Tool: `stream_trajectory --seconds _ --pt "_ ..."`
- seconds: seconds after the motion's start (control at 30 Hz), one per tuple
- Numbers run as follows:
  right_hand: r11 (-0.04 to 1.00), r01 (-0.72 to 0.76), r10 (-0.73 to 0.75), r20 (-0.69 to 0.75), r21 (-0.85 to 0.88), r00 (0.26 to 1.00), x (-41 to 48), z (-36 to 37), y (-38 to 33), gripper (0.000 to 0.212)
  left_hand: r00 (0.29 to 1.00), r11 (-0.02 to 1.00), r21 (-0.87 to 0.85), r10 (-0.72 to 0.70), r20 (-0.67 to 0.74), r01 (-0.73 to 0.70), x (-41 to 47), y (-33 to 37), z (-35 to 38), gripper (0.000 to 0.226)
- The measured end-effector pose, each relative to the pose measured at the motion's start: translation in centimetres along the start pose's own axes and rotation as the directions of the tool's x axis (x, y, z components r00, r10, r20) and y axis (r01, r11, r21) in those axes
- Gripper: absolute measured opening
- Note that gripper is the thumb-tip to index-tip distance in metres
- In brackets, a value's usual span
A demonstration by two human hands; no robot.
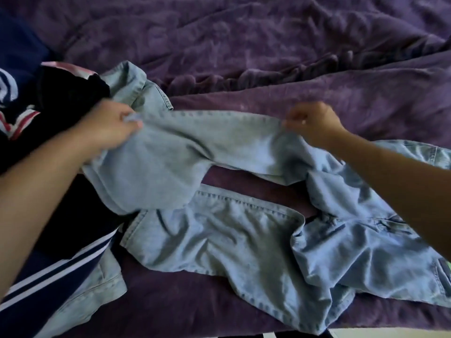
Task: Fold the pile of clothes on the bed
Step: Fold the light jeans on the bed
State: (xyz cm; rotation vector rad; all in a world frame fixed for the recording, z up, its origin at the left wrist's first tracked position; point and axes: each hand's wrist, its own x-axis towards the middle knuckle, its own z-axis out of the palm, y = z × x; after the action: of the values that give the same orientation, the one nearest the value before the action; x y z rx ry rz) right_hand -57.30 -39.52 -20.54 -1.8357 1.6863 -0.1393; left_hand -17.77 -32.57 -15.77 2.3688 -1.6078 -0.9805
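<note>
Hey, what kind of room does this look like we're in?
Most likely a bedroom. A rumpled purple bedspread fills the view, light blue jeans lie spread on it, held by the left hand and right hand, and a pile of dark clothes sits alongside.

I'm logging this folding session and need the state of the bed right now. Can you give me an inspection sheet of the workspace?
Surface: purple blanket, rumpled, covers the bed.
Job's things: light blue jeans spread out unfolded; upper leg lifted, lower leg lying flat.
Clutter: dark clothes with white and red stripes piled at left, partly under the jeans.
Grips: left hand pinches the upper leg near its end; right hand pinches the same leg's edge farther along.
Cables: nothing seen.
Surroundings: a pale strip at the bottom edge, too little to identify.
</note>
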Motion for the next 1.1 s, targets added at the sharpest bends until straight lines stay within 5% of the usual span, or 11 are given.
stream_trajectory --seconds 0.07,0.13,0.2,0.27,0.37,0.47,0.63,0.77,0.87,0.97,1.1 --pt "0.999 -0.045 0.047 -0.078 0.031 0.996 1.8 -0.4 -1.4 0.009 0.984 0.962 0.252 -0.067 -0.164 0.107 3.2 0.0 -1.2 0.014" --pt "0.996 -0.084 0.087 -0.154 0.026 0.984 1.9 -0.9 -1.3 0.020 0.958 0.835 0.487 -0.152 -0.245 0.257 4.2 0.2 -0.7 0.040" --pt "0.996 -0.084 0.074 -0.199 -0.041 0.977 0.1 -1.1 0.6 0.021 0.961 0.805 0.579 0.040 -0.272 0.131 3.4 1.2 1.6 0.046" --pt "0.988 -0.088 0.063 -0.190 -0.125 0.980 -2.7 -0.7 4.2 0.019 0.935 0.789 0.597 0.308 -0.175 -0.148 1.2 2.8 5.6 0.032" --pt "0.955 -0.170 0.157 -0.071 -0.245 0.985 -6.4 0.6 9.2 0.031 0.877 0.660 0.613 0.464 0.122 -0.434 -3.0 4.9 13.0 0.041" --pt "0.967 -0.114 0.132 0.064 -0.227 0.989 -9.1 2.3 10.7 0.055 0.883 0.606 0.658 0.415 0.219 -0.448 -4.5 4.9 18.5 0.066" --pt "0.963 0.130 -0.032 0.376 -0.238 0.926 -14.1 4.6 11.4 0.041 0.941 0.633 0.696 0.245 0.236 -0.339 -3.6 6.8 20.2 0.021" --pt "0.994 -0.101 0.096 -0.144 -0.032 0.985 -14.5 0.3 16.0 0.017 0.932 0.683 0.647 0.147 0.332 -0.339 -5.1 9.4 19.4 0.016" --pt "0.906 -0.423 0.383 -0.441 0.007 0.812 -12.7 -6.0 23.0 0.040 0.892 0.799 0.397 0.422 0.164 -0.451 -6.9 14.0 20.5 0.007" --pt "0.672 -0.720 0.720 -0.381 0.173 0.581 -12.0 -11.1 30.0 0.070 0.832 0.789 0.292 0.553 0.045 -0.540 -6.7 20.2 23.8 0.018" --pt "0.642 -0.668 0.743 -0.089 0.377 0.663 -13.5 -10.9 33.1 0.048 0.835 0.807 0.217 0.541 0.101 -0.550 -4.2 28.1 30.4 0.045"
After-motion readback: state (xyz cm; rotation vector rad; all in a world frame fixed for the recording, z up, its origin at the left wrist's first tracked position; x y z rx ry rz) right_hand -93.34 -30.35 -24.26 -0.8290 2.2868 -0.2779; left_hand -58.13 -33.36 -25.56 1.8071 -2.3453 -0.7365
